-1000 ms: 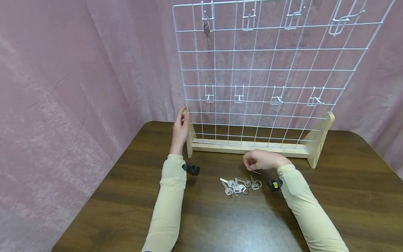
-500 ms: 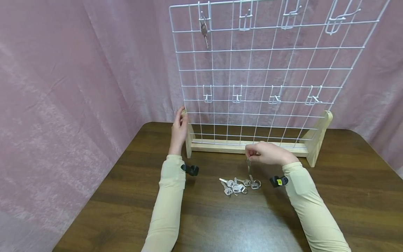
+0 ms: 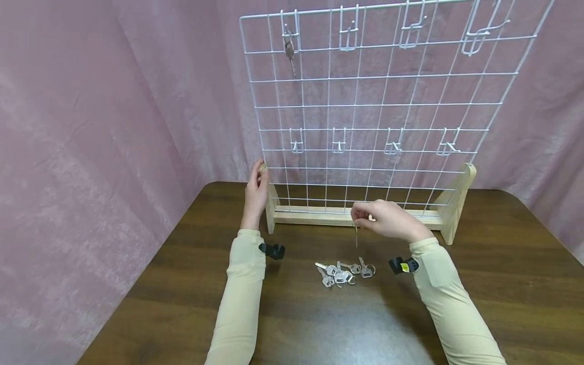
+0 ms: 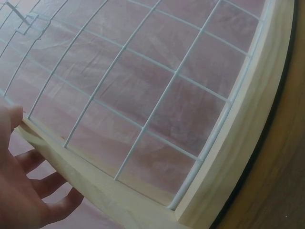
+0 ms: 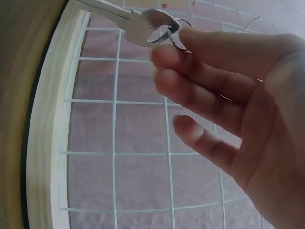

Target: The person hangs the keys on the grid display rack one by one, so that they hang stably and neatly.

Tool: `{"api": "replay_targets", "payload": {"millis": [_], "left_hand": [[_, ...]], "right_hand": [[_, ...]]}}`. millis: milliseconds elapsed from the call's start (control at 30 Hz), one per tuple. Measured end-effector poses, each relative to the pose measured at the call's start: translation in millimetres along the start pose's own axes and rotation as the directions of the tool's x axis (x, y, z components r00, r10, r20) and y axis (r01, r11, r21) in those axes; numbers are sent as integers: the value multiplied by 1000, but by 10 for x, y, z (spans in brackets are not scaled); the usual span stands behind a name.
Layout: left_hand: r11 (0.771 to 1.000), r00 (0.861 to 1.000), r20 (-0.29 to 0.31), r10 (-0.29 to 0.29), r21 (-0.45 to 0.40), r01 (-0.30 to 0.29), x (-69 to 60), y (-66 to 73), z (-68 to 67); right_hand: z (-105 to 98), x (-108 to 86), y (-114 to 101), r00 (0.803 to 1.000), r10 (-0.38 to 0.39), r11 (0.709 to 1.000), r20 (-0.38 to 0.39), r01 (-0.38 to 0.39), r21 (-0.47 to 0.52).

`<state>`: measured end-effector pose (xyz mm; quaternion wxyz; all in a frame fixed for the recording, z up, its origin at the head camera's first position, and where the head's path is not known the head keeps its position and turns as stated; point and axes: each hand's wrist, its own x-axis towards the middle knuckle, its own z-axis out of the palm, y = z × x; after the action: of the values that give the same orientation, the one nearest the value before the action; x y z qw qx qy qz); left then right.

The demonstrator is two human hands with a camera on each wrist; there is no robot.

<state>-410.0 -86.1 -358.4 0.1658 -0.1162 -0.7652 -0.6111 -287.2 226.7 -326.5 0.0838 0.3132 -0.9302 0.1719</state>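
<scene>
My left hand [image 3: 255, 195] grips the left wooden upright [image 3: 271, 209] of a stand. In the left wrist view the thumb lies on one side of this upright [image 4: 81, 171] and the fingers curl behind it. My right hand [image 3: 385, 219] pinches the ring of a silver key [image 3: 356, 237], which hangs down in front of the stand's lower bar. In the right wrist view the key [image 5: 138, 28] and its ring show at the fingertips. Below that hand lies a pile of several keys [image 3: 339, 276]. Another key [image 3: 289, 49] hangs on the top left hook.
The stand bears a white wire grid [image 3: 383, 77] with two rows of hooks, among them an upper hook [image 3: 348, 38] and a lower hook [image 3: 338, 147]. A right wooden upright [image 3: 460, 203] supports the other side. Pink curtain [image 3: 137, 126] surrounds the brown table [image 3: 182, 284].
My right hand has lifted the key from just over the table, and it now hangs down. The left hand stays on the upright. The head view has shifted slightly.
</scene>
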Motion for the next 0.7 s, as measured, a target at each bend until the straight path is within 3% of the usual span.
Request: {"api": "replay_targets", "payload": {"millis": [167,333,700], "left_hand": [[1000,1000,-2,-2,-3,2,-6,-7,1],[1000,1000,-3,-8,-6,8,-4,-1,0],[1000,1000,-5,-2,7,2,6,-5,2]], "right_hand": [[-35,-1,-50,992,64,997,-109,-69,-43],[-66,-8,-45,963,145,988,-227,-154,-24],[-99,-18,-47,915,132,991,-382,-135,19]]}}
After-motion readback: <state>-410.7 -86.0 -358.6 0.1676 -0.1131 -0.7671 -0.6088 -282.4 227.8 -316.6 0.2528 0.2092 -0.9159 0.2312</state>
